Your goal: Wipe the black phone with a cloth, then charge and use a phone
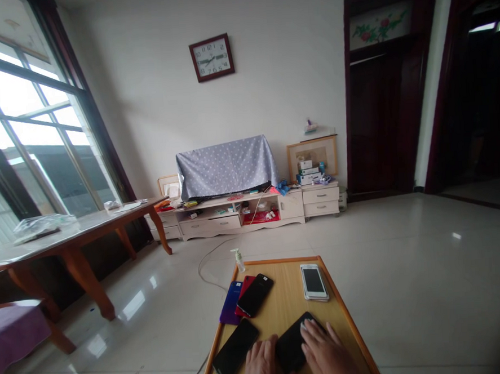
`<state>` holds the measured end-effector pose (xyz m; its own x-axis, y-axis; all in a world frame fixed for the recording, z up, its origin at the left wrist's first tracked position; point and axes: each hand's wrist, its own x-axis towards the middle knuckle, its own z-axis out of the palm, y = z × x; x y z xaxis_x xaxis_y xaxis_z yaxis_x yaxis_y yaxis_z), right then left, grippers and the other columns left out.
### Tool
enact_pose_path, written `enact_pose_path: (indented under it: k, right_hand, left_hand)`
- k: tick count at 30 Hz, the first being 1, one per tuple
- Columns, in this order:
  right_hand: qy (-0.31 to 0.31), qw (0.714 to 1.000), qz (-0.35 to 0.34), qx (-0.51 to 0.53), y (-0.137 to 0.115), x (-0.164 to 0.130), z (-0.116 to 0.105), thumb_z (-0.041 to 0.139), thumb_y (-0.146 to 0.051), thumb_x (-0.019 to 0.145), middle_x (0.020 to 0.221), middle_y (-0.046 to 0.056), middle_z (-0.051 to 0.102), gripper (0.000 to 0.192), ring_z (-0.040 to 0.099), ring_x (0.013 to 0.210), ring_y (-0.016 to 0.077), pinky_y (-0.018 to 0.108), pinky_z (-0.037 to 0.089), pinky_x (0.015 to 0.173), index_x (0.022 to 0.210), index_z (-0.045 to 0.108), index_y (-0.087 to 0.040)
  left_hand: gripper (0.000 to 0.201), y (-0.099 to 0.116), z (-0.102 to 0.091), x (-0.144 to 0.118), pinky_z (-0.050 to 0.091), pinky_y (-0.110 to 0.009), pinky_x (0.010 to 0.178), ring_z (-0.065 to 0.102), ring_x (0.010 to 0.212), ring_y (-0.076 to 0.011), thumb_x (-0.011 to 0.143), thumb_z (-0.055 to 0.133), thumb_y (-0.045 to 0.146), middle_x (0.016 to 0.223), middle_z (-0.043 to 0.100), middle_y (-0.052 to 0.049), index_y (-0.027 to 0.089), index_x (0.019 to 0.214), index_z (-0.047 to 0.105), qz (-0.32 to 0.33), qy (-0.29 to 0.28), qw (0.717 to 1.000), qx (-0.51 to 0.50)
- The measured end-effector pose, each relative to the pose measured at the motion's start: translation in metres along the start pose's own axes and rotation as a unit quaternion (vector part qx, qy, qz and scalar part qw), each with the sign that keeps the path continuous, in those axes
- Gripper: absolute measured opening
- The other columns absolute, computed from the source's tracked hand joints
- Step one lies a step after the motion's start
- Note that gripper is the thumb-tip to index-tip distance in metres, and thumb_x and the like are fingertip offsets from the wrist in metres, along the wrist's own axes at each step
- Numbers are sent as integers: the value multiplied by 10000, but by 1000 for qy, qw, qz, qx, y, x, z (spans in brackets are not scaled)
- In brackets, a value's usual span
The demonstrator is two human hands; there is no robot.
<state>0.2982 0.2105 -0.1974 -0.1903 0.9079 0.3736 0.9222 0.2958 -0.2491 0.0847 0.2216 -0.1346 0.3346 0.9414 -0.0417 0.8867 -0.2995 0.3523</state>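
A black smartphone (290, 343) lies flat on the small wooden table, between my two hands. My left hand (261, 366) grips its left edge, fingers together and the thumb near the bottom. Over its right side lies my right hand (325, 349), fingertips pressing a small white piece (303, 325), perhaps a wipe, on the screen. Beside my left hand rests another black phone (236, 351). Farther up, a black phone (255, 295) overlaps a red phone (244, 286) and a blue-purple phone (231, 305). White phones (314, 282) are stacked at the right.
A pump bottle (238, 261) stands at the far left corner of the wooden table (280, 270). A cable (200, 263) runs along the floor at left. Beyond are a long table (87, 225) and a white cabinet (291, 206) with a cloth-covered object (227, 167).
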Motion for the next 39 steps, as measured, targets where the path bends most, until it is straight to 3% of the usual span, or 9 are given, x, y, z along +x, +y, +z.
enact_pose_path:
  k: [3, 9, 11, 15, 17, 24, 29, 32, 39]
  right_hand:
    - [35, 998, 38, -38, 11, -4, -6, 416, -404, 1035, 1455, 119, 586, 449, 562, 1344, 329, 540, 444, 1131, 1385, 636, -229]
    - [27, 980, -189, -52, -9, -16, 33, 530, -380, 996, 1334, 76, 670, 386, 707, 1148, 246, 322, 585, 947, 1331, 676, -257]
    - [4, 986, -165, -34, -11, -17, 25, 490, -378, 1016, 1347, 68, 662, 393, 689, 1183, 249, 355, 571, 991, 1348, 664, -260]
    - [-5, 1000, 29, -6, 0, -12, -12, 392, -386, 1041, 1472, 106, 559, 459, 539, 1365, 326, 559, 430, 1151, 1403, 618, -216]
    - [-4, 997, 72, -5, 2, -10, -18, 386, -391, 1039, 1493, 125, 534, 476, 502, 1395, 344, 590, 392, 1170, 1417, 604, -198]
    - [-57, 991, -120, 18, -29, -10, 12, 542, -338, 972, 1420, 102, 598, 431, 616, 1287, 282, 401, 496, 1100, 1376, 643, -224]
    - [-46, 998, 26, 38, -16, -1, -23, 373, -372, 1049, 1514, 101, 524, 468, 479, 1421, 287, 542, 325, 1216, 1449, 567, -228]
    - [-32, 995, 91, 27, -15, 3, -33, 382, -373, 1041, 1518, 121, 515, 471, 457, 1435, 314, 577, 303, 1217, 1437, 583, -215]
    - [-117, 987, -58, 96, -42, 3, -18, 453, -365, 1016, 1496, 115, 531, 468, 502, 1402, 296, 512, 348, 1208, 1444, 574, -218]
  left_hand:
    - [795, 4, -4, -3, 365, -375, 1122, 525, 1302, -300, 672, 652, 416, 1383, 632, -108, 191, 1425, 536, -3, -5, 1000, -8]
    - [736, 0, -1, -1, 383, -395, 1089, 540, 1266, -309, 705, 623, 433, 1351, 652, -106, 201, 1400, 555, 2, -2, 1000, -16]
    - [709, 1, -2, -2, 392, -398, 1077, 550, 1248, -307, 703, 621, 417, 1328, 662, -106, 204, 1378, 569, 8, 7, 1000, -20]
    - [672, 7, -6, -5, 391, -391, 1078, 554, 1236, -296, 685, 627, 376, 1296, 668, -106, 188, 1330, 596, 20, 26, 999, -29]
    - [674, 8, -6, -5, 390, -395, 1079, 554, 1235, -296, 680, 627, 363, 1294, 667, -110, 176, 1326, 598, 20, 26, 999, -31]
    - [664, 0, 2, -3, 398, -415, 1058, 559, 1209, -313, 707, 633, 414, 1284, 672, -110, 182, 1329, 599, 22, 22, 999, -29]
    - [625, -1, 6, -5, 373, -411, 1089, 548, 1227, -295, 723, 618, 385, 1287, 667, -105, 183, 1315, 601, 27, 55, 997, -39]
    - [639, -1, 6, -6, 369, -402, 1091, 544, 1231, -292, 706, 628, 374, 1288, 666, -96, 192, 1318, 597, 28, 56, 997, -40]
    - [601, 1, 0, -7, 389, -396, 1060, 561, 1196, -289, 726, 591, 360, 1268, 674, -99, 204, 1306, 604, 19, 43, 998, -37]
